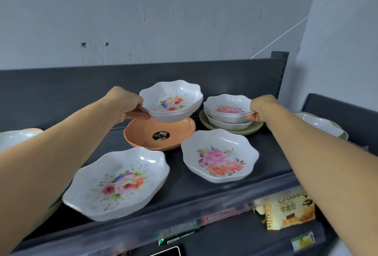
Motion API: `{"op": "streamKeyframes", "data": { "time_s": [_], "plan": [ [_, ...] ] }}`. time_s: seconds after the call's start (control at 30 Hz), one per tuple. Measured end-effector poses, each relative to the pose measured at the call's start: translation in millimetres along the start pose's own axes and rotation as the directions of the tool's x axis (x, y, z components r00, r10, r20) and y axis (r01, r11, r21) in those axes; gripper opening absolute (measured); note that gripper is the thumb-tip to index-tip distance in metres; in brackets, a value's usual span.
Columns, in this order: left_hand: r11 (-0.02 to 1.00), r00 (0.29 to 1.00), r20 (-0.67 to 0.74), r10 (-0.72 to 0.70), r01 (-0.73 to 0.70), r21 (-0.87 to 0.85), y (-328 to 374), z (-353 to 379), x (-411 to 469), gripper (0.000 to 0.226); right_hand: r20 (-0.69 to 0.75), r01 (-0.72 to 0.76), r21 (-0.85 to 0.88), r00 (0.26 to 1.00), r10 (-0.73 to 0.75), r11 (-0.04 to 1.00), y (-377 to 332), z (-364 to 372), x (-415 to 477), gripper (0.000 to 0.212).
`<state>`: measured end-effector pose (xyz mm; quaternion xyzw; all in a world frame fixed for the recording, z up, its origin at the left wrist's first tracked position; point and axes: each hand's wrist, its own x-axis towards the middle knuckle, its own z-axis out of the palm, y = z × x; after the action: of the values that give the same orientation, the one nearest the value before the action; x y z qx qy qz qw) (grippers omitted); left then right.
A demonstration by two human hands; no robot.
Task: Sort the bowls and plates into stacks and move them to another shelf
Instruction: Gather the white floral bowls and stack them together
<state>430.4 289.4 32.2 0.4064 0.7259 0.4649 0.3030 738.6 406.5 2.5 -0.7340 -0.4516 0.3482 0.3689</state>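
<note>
- The left hand [124,103] pinches the near-left rim of the lifted bowl [171,101], digits closed on that one edge. It may be two bowls nested; I cannot tell for sure.
- Risk: the whole bowl hangs out to the far side of that pinch, with nothing under its other edge. In my judgement a smooth, glossy rim could pivot or slide out of so narrow a hold, and the bowl would drop onto the orange plate [143,139] directly beneath it.
- The right hand [263,110] is curled onto the right-hand rim at the top of the bowl stack [227,110], pinching it. Which bowl of the stack it has is hard to say.
- Risk: nested bowls tend to cling, so lifting by one edge could bring a lower bowl partway up and let it fall. It could also drag the stack across the green plate [255,130] it sits on.
- Risk: with both hands occupied, neither is free to steady a tilting dish.
- Relative to the grips, the stack lies just inward of the right hand. Two floral plates lie below and nearer than both hands, [116,182] on the left-hand side and [219,155] on the right, resting apart on the shelf [178,184].
</note>
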Motion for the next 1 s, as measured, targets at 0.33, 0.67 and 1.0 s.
{"op": "streamKeyframes", "data": {
  "time_s": [0.33, 0.67, 1.0],
  "plan": [
    [1.0, 0.994, 0.108, 0.015, -0.015, 0.006, 48, 100, 3, 0.005, -0.033, 0.077, -0.109, 0.996, -0.081, 0.991, 16, -42, 36, 0.019],
    [1.0, 0.991, 0.135, 0.001, -0.001, 0.001, 60, 140, 12, 0.005, 0.075, 0.264, -0.027, 0.962, -0.261, 0.964, 11, -44, 29, 0.03],
    [0.997, 0.977, 0.202, -0.067, 0.06, 0.044, 60, 170, 20, 0.013, 0.089, 0.28, -0.039, 0.957, -0.276, 0.959, 20, -48, 42, 0.039]
  ]
}}
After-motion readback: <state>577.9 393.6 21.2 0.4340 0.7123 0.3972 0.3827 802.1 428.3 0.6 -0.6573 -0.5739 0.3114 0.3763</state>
